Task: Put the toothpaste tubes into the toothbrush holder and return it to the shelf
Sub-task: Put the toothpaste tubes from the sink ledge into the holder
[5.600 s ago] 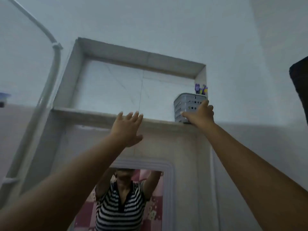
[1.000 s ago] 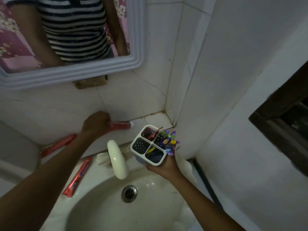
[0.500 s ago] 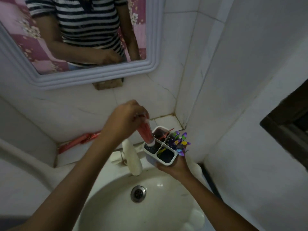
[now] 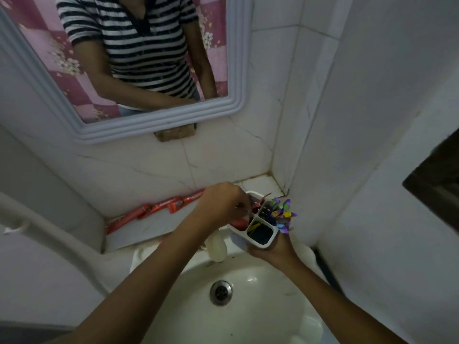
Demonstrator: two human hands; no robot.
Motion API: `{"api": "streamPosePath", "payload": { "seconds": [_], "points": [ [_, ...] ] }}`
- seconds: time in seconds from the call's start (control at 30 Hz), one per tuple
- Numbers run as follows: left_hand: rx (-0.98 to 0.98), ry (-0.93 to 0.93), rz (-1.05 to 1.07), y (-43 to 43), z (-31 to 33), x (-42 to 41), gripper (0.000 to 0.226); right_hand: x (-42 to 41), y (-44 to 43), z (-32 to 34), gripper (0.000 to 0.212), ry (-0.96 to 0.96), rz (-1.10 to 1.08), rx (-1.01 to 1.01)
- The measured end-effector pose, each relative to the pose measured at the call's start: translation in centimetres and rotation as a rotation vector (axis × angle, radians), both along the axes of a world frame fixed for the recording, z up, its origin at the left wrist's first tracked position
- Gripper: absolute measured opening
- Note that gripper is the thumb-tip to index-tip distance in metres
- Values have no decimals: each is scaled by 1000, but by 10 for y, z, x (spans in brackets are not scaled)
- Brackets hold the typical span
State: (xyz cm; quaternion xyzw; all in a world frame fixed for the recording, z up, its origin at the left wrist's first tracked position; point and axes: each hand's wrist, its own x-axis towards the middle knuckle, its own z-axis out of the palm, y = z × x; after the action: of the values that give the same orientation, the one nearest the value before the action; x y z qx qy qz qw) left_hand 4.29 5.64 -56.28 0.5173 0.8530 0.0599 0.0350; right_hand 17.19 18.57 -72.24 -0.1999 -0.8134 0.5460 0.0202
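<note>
Tipping looks likely if the toothbrush holder (image 4: 258, 225), clamped only from below by the right hand (image 4: 275, 249), gets shoved while a toothpaste tube (image 4: 239, 223), pinched by the left hand (image 4: 223, 202), is pushed in at 9 o'clock.

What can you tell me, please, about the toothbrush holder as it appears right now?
The toothbrush holder is a small white, plastic-looking caddy split into four compartments. The right hand cups it from below, above the sink's back edge. A bunch of purple and yellow toothbrushes fills its far-right compartment; the near one looks dark. The left hand is at a left compartment, where a red toothpaste tube sits.
</note>
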Motion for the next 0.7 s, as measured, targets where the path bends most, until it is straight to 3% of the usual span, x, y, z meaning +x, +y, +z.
{"api": "streamPosePath", "payload": {
  "seconds": [0.17, 0.27, 0.33, 0.43, 0.53, 0.7],
  "points": [
    [-115, 73, -46, 19, -3, 9, 22, -2, -1, 2, 42, -18, -9, 34],
    [-58, -17, -4, 12, 3, -4, 22, 0, -1, 5, 43, -12, -19, 5],
    [76, -113, 110, -10, 4, -19, 25, 1, -1, 5, 40, -12, -22, -3],
    [240, -148, 483, -66, -15, -45, 25, 2, 1, 3, 39, -14, -18, -11],
    [-9, -158, 754, -126, -62, -61, 27, 2, 1, 4, 40, -20, -17, -1],
    [-383, -210, 867, -172, -133, -45, 36, 2, -1, 8, 42, -21, -15, 3]
  ]
}}
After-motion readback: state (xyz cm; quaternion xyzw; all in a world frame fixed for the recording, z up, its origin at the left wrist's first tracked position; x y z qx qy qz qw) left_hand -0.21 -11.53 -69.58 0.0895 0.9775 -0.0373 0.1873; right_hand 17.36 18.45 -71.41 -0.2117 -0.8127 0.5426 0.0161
